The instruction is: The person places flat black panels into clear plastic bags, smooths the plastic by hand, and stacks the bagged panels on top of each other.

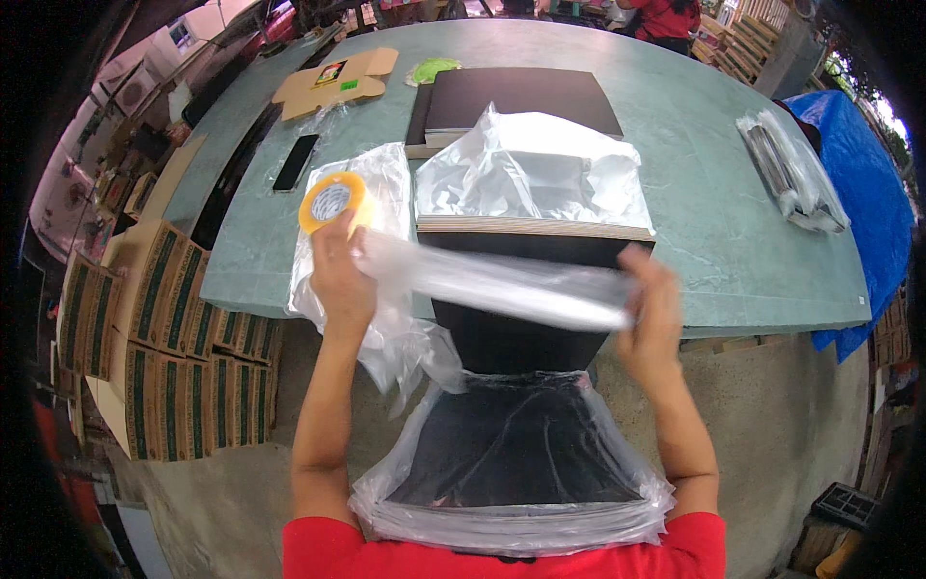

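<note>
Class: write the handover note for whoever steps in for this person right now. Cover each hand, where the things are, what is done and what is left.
Left hand: grips a yellow tape roll and one end of the clear tape strip.
Right hand: pinches the strip's other end, stretched taut.
Black panel: leans from the green table edge toward the body, its lower part already in a clear plastic bag.
Done: bag pulled over the lower end, tape drawn out.
Left: strip is not yet stuck down; the panel's upper part is bare.
</note>
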Action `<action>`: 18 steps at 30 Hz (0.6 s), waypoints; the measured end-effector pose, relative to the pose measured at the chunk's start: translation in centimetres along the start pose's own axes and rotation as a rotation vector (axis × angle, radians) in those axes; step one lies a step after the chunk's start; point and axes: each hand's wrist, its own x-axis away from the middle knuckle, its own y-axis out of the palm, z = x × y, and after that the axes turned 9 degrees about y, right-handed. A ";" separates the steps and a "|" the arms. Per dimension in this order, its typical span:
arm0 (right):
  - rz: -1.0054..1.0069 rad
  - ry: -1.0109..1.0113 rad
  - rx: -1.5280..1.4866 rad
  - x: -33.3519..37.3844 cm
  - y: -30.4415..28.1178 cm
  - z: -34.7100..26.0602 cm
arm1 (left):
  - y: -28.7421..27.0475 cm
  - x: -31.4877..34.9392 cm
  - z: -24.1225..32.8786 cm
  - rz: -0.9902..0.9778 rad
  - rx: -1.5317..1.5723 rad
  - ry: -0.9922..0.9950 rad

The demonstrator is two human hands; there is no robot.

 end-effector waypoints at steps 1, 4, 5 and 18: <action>0.090 0.065 0.110 -0.9 -0.1 1.4 | -0.1 -0.2 1.1 -0.143 0.006 0.044; -0.038 0.019 0.444 -0.6 -0.9 3.7 | -1.3 -1.1 4.0 -0.452 0.072 0.153; -0.021 0.027 0.421 -0.3 -1.3 3.3 | -1.7 -0.9 3.9 -0.467 0.111 0.176; -1.076 0.800 -1.316 7.3 -0.3 10.7 | -3.3 5.7 -1.5 -1.186 1.744 -0.984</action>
